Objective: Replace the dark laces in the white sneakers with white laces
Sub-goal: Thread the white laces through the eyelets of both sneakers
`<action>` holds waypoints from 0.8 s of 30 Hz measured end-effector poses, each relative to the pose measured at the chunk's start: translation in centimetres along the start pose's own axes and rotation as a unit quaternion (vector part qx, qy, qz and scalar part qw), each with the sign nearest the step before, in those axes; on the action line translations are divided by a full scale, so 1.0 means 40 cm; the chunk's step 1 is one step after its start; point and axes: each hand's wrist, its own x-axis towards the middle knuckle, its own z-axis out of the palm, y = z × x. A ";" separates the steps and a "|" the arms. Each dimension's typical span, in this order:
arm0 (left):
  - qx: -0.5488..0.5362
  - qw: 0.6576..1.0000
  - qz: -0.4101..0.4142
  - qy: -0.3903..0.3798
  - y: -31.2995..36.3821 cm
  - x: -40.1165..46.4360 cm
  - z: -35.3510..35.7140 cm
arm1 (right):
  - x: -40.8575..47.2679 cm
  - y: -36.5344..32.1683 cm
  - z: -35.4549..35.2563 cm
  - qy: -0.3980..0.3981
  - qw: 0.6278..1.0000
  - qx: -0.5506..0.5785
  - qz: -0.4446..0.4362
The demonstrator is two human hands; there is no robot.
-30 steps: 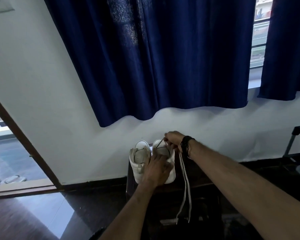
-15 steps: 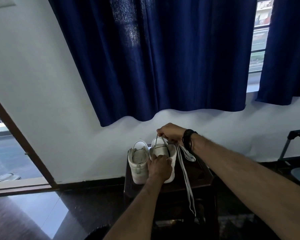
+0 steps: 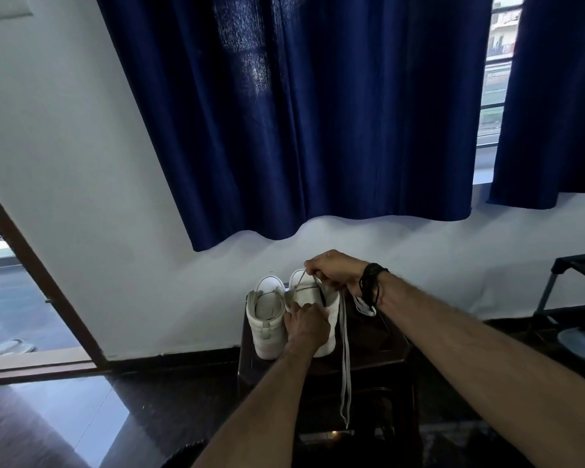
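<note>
Dark stool: sneakers toes toward wall; hands: left grips heel, right pinches white lace.

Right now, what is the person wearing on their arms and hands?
Both forearms are bare, with no sleeves showing and no gloves. The right hand has a black band with dangling black cords at its wrist. The left hand wears nothing; no rings are visible on the fingers.

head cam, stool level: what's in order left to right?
Doorway → left sneaker → left hand gripping the right sneaker → hanging white lace → black wristband on the right arm → black rack.
</note>
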 end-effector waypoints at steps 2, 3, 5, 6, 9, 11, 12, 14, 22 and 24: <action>-0.071 0.997 -0.017 -0.027 -0.004 0.014 -0.010 | -0.007 0.011 0.001 -0.011 1.000 -0.018 0.014; -0.132 0.990 -0.017 -0.037 -0.009 0.018 -0.021 | -0.011 0.021 0.006 -0.020 0.999 -0.024 0.021; -0.311 0.950 -0.008 -0.025 -0.019 0.008 -0.055 | -0.022 0.043 0.015 -0.035 0.999 -0.030 0.022; -0.413 0.910 -0.031 -0.004 -0.020 -0.004 -0.076 | -0.026 0.054 0.019 -0.036 0.999 -0.026 0.019; -0.561 0.818 -0.124 -0.001 -0.021 0.000 -0.117 | -0.038 0.074 0.025 -0.032 0.999 -0.011 0.018; -0.561 0.811 -0.164 0.004 -0.016 0.012 -0.135 | -0.044 0.080 0.028 -0.041 0.999 0.009 0.012; -0.562 0.807 -0.181 0.018 -0.016 0.020 -0.142 | -0.047 0.081 0.026 -0.042 0.999 0.025 0.009; -0.564 0.800 -0.202 0.015 -0.022 0.032 -0.152 | -0.058 0.084 0.012 -0.027 0.999 0.015 0.012; -0.655 0.733 -0.181 -0.032 -0.010 0.029 -0.205 | -0.037 0.141 0.002 0.060 0.931 -0.359 0.002; -0.672 0.719 -0.175 -0.040 -0.006 0.025 -0.209 | -0.033 0.132 0.013 0.080 0.967 -0.234 -0.064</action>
